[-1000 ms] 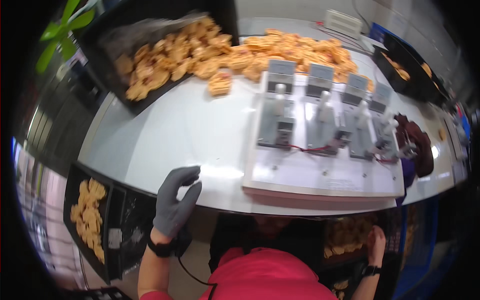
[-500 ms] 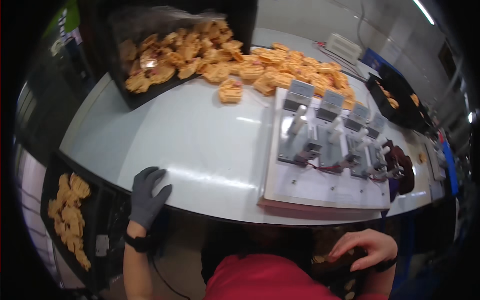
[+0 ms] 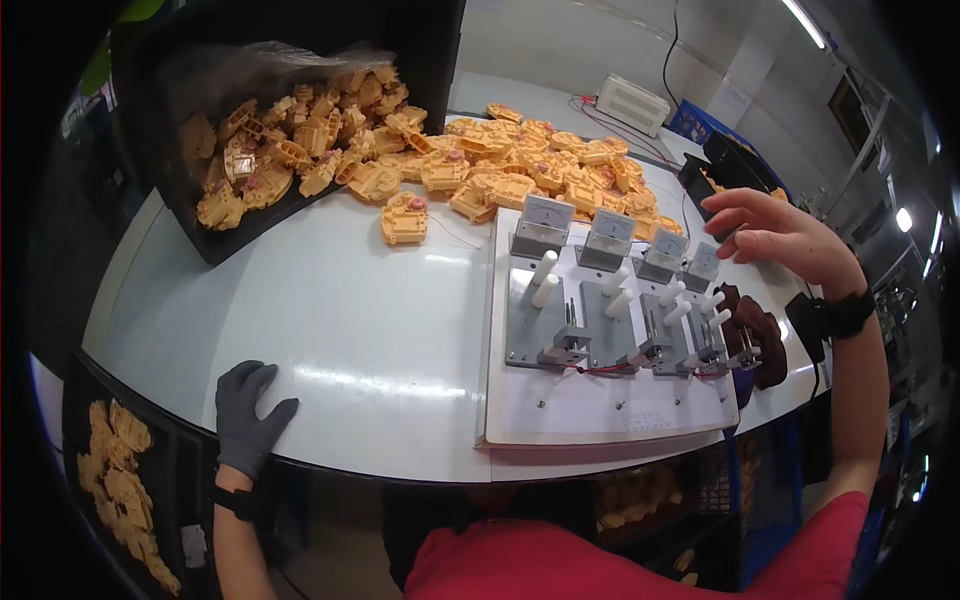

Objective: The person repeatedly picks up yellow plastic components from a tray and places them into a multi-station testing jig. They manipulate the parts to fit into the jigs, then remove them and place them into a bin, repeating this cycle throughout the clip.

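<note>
My left hand (image 3: 247, 415), in a dark grey glove, rests flat on the near edge of the white table (image 3: 330, 320), holding nothing. My bare right hand (image 3: 775, 238) is raised over the right end of the table with fingers spread, just above and right of the white test board (image 3: 610, 400). That board carries a row of several grey meters (image 3: 543, 224), white toggle levers (image 3: 545, 278) and clamp fixtures (image 3: 566, 345). A heap of yellow-orange plastic parts (image 3: 500, 170) spills from a tipped black bin (image 3: 240, 160); one part (image 3: 404, 219) lies apart near the board.
A black crate (image 3: 120, 480) with more yellow parts sits below the table at the left. Dark brown pieces (image 3: 755, 335) lie right of the board. A white box (image 3: 638, 103) with cables stands at the far edge, and black trays (image 3: 725, 165) at the far right.
My right hand has risen from below the table edge to above the board's right end. The view shifted left and closer. My left hand stays on the table edge.
</note>
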`<state>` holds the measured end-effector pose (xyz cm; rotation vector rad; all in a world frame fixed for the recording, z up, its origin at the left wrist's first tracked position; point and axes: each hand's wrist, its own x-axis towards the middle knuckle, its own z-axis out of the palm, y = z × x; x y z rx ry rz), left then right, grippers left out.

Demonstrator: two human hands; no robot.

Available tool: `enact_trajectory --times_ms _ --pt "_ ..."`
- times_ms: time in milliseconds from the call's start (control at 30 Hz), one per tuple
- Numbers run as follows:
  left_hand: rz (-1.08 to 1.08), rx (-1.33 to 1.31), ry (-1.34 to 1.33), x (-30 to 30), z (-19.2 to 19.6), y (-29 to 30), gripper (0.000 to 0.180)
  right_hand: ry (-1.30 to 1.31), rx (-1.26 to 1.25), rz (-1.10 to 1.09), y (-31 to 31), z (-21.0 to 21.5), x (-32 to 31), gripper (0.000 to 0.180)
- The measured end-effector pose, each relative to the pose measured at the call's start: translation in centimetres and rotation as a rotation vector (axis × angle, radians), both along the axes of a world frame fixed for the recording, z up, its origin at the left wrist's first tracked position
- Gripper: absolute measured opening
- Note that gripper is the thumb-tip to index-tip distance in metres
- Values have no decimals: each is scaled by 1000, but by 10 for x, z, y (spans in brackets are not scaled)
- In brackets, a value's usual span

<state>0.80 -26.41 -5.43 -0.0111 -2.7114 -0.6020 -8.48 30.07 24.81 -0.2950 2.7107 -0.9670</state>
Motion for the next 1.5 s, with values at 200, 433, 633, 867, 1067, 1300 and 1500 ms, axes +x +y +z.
enact_trajectory --times_ms 200,433,633,867,1067,1300,1500 --pt "101 -86 57 0 -4 -23 49 -117 143 27 -27 -6 -85 70" --pt "118 -94 81 -5 1 -14 44 -221 218 -26 -52 -47 -194 86" --pt "131 -5 101 -3 10 -8 41 -360 365 -103 -63 -98 -264 103" --pt "164 20 69 -1 12 -7 43 -499 455 -124 -78 -135 -294 109" --pt "130 -17 74 -3 11 -9 42 -503 318 -24 -93 -134 -298 100" --pt "124 12 88 -5 13 -9 43 -492 358 136 -137 -120 -288 98" --pt "118 8 106 -6 15 -8 43 -489 421 272 -189 -112 -274 95"
